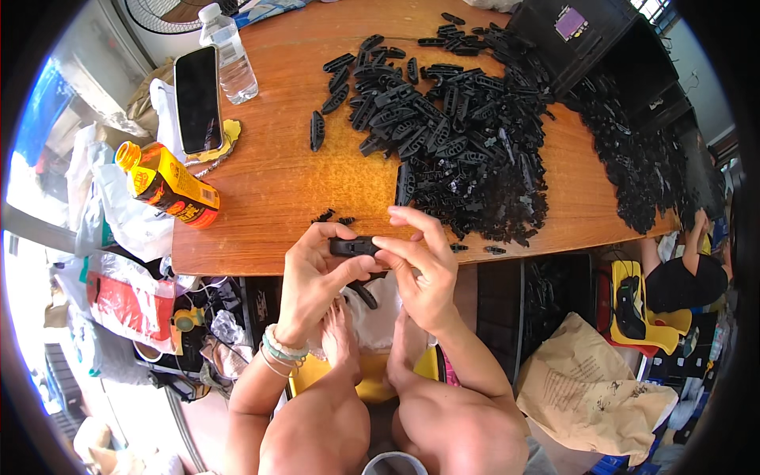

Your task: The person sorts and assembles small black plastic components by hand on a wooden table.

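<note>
Between my two hands, just off the table's near edge, is a small black oblong plastic part point(354, 247). My left hand point(313, 265) pinches its left end between thumb and fingers. The thumb and fingertips of my right hand point(423, 273) close on its right end. A few tiny black pieces point(324, 216) lie on the table just beyond my left fingers. Farther back spreads a large heap of similar black oblong parts point(412, 111), with a pile of smaller black pieces point(491, 190) at its near right side.
On the wooden table's point(261, 142) left side are an orange-capped drink bottle point(178, 186), a propped phone point(198, 103) and a clear water bottle point(231, 59). Black bins point(570, 47) stand at far right beside more black pieces point(633, 158). A brown paper bag point(586, 380) lies below, near a seated person point(693, 273).
</note>
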`<action>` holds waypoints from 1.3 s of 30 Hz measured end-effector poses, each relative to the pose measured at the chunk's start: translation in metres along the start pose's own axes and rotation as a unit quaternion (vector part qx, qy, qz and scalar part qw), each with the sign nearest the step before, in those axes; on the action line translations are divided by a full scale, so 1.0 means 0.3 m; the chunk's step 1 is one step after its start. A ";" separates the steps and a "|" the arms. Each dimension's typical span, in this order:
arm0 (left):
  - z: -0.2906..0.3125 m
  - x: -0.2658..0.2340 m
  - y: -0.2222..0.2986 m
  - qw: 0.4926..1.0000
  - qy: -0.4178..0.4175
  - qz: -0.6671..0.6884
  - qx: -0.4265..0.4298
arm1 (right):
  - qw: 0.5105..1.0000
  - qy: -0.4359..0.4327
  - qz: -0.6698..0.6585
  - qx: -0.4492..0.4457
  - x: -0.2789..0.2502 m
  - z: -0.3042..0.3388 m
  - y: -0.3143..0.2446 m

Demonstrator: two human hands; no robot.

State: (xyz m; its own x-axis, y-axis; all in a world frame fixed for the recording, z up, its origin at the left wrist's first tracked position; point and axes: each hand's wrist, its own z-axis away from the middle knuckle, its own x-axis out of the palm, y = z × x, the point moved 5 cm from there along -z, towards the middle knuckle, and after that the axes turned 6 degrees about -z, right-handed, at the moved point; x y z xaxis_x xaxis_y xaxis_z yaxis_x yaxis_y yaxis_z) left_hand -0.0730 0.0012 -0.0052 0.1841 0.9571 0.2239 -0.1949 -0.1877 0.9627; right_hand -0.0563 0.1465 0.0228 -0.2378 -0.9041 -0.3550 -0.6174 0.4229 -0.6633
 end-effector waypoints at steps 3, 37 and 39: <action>0.005 -0.009 0.001 0.999 -0.002 -0.028 0.028 | 0.984 -0.006 -0.120 0.132 0.010 0.023 0.027; -0.138 0.024 0.054 0.995 0.005 -0.087 0.049 | 0.979 0.131 -0.103 0.121 -0.095 0.031 0.157; -0.104 0.018 0.046 0.997 0.004 -0.072 0.041 | 0.940 0.147 -0.263 0.160 -0.098 0.046 0.154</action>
State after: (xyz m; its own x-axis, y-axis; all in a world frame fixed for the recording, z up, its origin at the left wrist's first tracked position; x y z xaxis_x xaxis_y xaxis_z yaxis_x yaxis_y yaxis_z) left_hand -0.1049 0.0107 0.0046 0.1969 0.9771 0.0810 -0.0883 -0.0646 0.9940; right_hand -0.0676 0.1935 -0.0065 -0.1899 -0.9511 0.2436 -0.4615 -0.1325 -0.8772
